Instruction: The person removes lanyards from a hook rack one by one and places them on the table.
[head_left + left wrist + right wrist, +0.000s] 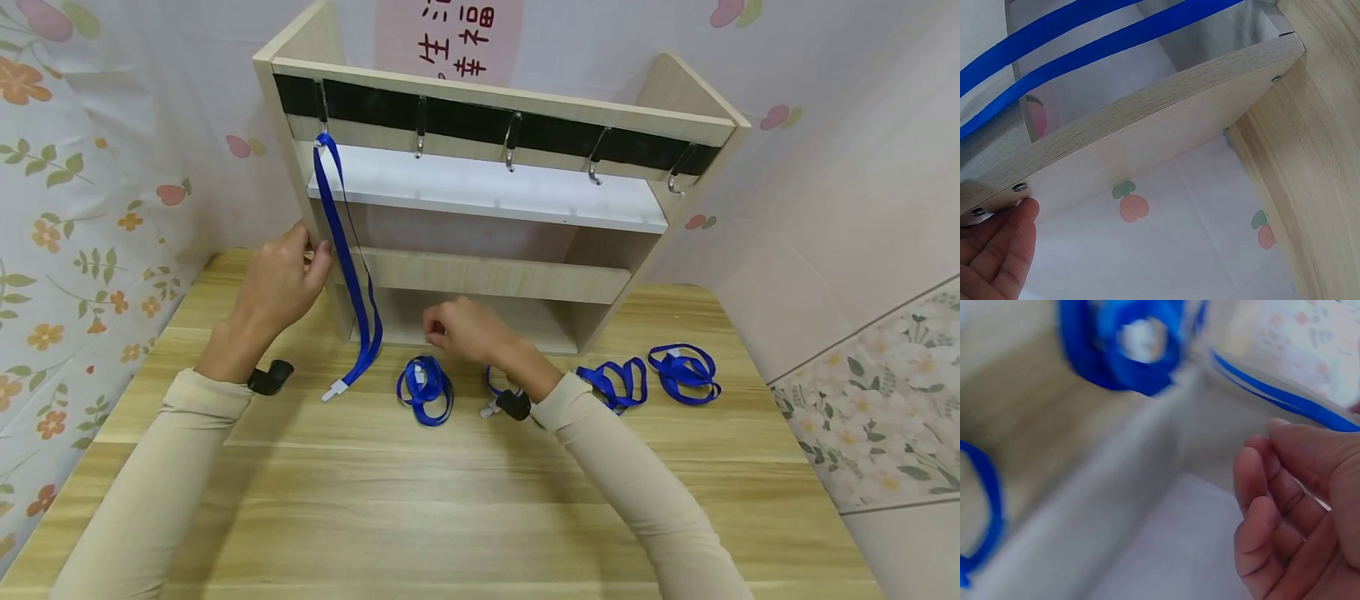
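A blue lanyard [339,225] hangs from the leftmost hook of a wooden rack [487,279], its white clip [335,390] down at the table. My left hand [281,279] is beside that lanyard, fingertips at the outer face of the rack's left side panel [1147,137]. In front of the rack's lower opening, my right hand [472,329] is held with loosely curled fingers and nothing in them. Just below it lies a coiled blue lanyard [425,390]. Another lanyard with a white clip [489,408] is partly hidden under my right wrist.
Two more blue lanyards, one looped [618,385] and one coiled [684,375], lie on the wooden table [390,508] at right. Several metal hooks without lanyards, such as the middle hook [512,142], line the rack's black strip. A floral curtain [82,250] borders the left.
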`<state>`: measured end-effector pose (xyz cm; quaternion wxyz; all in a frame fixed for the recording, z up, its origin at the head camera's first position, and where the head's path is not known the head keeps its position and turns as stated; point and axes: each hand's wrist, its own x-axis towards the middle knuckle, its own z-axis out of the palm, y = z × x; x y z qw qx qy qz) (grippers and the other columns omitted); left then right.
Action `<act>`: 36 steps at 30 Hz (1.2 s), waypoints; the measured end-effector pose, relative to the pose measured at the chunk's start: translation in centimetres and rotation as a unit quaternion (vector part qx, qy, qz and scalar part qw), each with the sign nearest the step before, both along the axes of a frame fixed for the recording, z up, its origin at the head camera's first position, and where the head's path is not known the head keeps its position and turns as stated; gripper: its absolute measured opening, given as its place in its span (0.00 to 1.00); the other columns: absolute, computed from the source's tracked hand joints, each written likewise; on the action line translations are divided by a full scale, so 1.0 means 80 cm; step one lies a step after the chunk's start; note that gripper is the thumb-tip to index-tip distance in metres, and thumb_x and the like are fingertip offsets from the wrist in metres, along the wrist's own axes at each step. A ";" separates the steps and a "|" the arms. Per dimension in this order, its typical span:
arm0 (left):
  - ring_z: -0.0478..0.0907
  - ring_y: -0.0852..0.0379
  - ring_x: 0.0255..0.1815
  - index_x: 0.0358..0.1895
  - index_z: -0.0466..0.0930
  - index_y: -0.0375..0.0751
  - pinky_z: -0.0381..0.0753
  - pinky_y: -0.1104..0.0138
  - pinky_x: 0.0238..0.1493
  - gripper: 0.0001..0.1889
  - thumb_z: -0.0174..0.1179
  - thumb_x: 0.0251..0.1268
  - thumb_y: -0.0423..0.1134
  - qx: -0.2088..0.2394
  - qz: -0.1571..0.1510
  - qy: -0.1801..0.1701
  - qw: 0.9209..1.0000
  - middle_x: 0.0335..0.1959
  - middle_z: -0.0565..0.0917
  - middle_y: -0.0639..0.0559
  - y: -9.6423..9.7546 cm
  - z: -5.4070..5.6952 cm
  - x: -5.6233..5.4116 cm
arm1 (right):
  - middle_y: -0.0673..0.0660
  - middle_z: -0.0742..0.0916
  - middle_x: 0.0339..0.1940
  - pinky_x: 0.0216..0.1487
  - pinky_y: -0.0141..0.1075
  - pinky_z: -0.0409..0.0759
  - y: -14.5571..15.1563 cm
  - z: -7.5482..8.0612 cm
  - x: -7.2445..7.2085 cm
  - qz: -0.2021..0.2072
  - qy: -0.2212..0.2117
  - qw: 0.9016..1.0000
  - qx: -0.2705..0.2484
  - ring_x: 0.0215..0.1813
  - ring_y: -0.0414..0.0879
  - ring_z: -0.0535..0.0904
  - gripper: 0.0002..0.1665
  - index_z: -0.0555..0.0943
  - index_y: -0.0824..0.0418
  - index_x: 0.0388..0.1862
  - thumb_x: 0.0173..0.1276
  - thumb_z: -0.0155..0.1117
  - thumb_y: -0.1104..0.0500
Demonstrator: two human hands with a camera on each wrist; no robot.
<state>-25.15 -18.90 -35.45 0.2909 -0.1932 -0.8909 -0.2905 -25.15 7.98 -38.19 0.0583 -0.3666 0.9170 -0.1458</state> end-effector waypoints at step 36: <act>0.84 0.35 0.35 0.44 0.74 0.27 0.84 0.45 0.37 0.11 0.50 0.74 0.35 0.005 -0.003 -0.008 1.000 0.37 0.84 0.32 -0.002 -0.003 -0.002 | 0.48 0.79 0.23 0.19 0.29 0.69 -0.144 0.171 0.009 -0.162 0.332 0.914 -0.164 0.19 0.39 0.72 0.22 0.80 0.59 0.39 0.77 0.51 0.43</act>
